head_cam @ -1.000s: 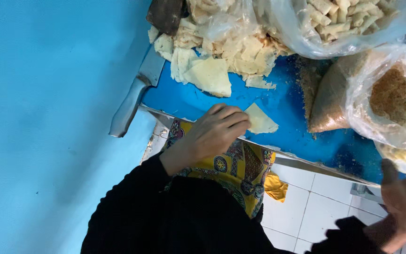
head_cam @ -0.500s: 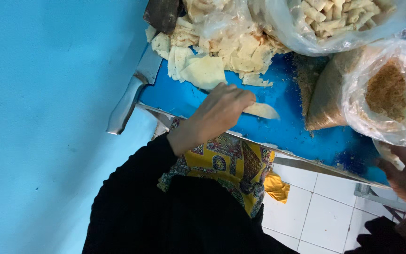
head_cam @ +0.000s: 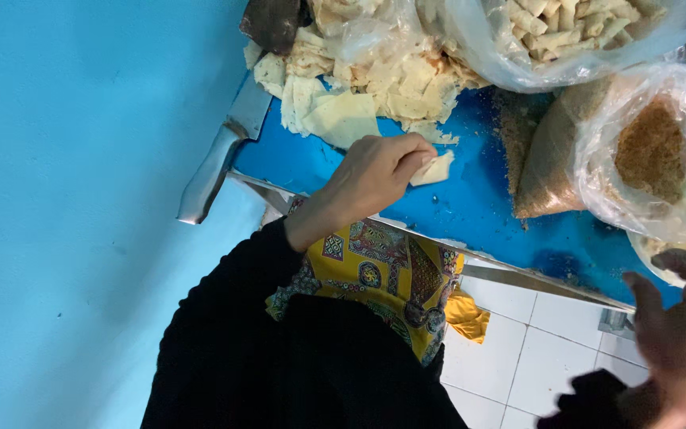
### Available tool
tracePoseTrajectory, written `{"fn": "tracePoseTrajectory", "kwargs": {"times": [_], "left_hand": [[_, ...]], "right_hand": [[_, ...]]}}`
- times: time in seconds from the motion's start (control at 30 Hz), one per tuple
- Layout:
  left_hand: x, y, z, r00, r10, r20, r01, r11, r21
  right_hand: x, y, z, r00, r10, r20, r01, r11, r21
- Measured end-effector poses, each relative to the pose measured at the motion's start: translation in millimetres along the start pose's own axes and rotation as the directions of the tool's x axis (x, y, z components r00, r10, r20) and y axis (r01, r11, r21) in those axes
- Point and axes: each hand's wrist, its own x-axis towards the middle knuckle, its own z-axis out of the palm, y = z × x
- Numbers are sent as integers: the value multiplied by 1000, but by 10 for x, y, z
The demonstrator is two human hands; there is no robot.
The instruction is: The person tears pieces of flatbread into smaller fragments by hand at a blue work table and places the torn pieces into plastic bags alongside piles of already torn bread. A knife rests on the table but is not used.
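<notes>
The left hand point(head_cam: 371, 179) has slid from the table's near edge toward twelve o'clock, and its fingers now pinch a pale sheet point(head_cam: 436, 169) that lay flat under them a second ago — so the piece is being lifted off the blue table point(head_cam: 478, 214) rather than pressed down. The sheet sits at three o'clock of that hand, with the sheet pile point(head_cam: 359, 79) above it. The right hand point(head_cam: 680, 334) has risen into view at five o'clock, fingers spread and empty, near the crumb bag point(head_cam: 649, 151) — hovering, not gripping.
</notes>
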Motion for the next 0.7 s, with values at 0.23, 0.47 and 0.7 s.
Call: {"fn": "tracePoseTrajectory", "kwargs": {"times": [0.23, 0.47, 0.7], "left_hand": [[-54, 215, 119, 973, -191, 129, 202, 976, -79], [-195, 241, 143, 998, -61, 14, 62, 993, -104], [-280, 106, 64, 989, -123, 77, 132, 984, -123]], "right_hand": [[218, -1547, 453, 990, -105, -92, 137, 598, 790], [562, -1939, 647, 996, -8, 89, -82, 320, 944], [658, -1901, 599, 976, -49, 214, -198, 229, 953]]}}
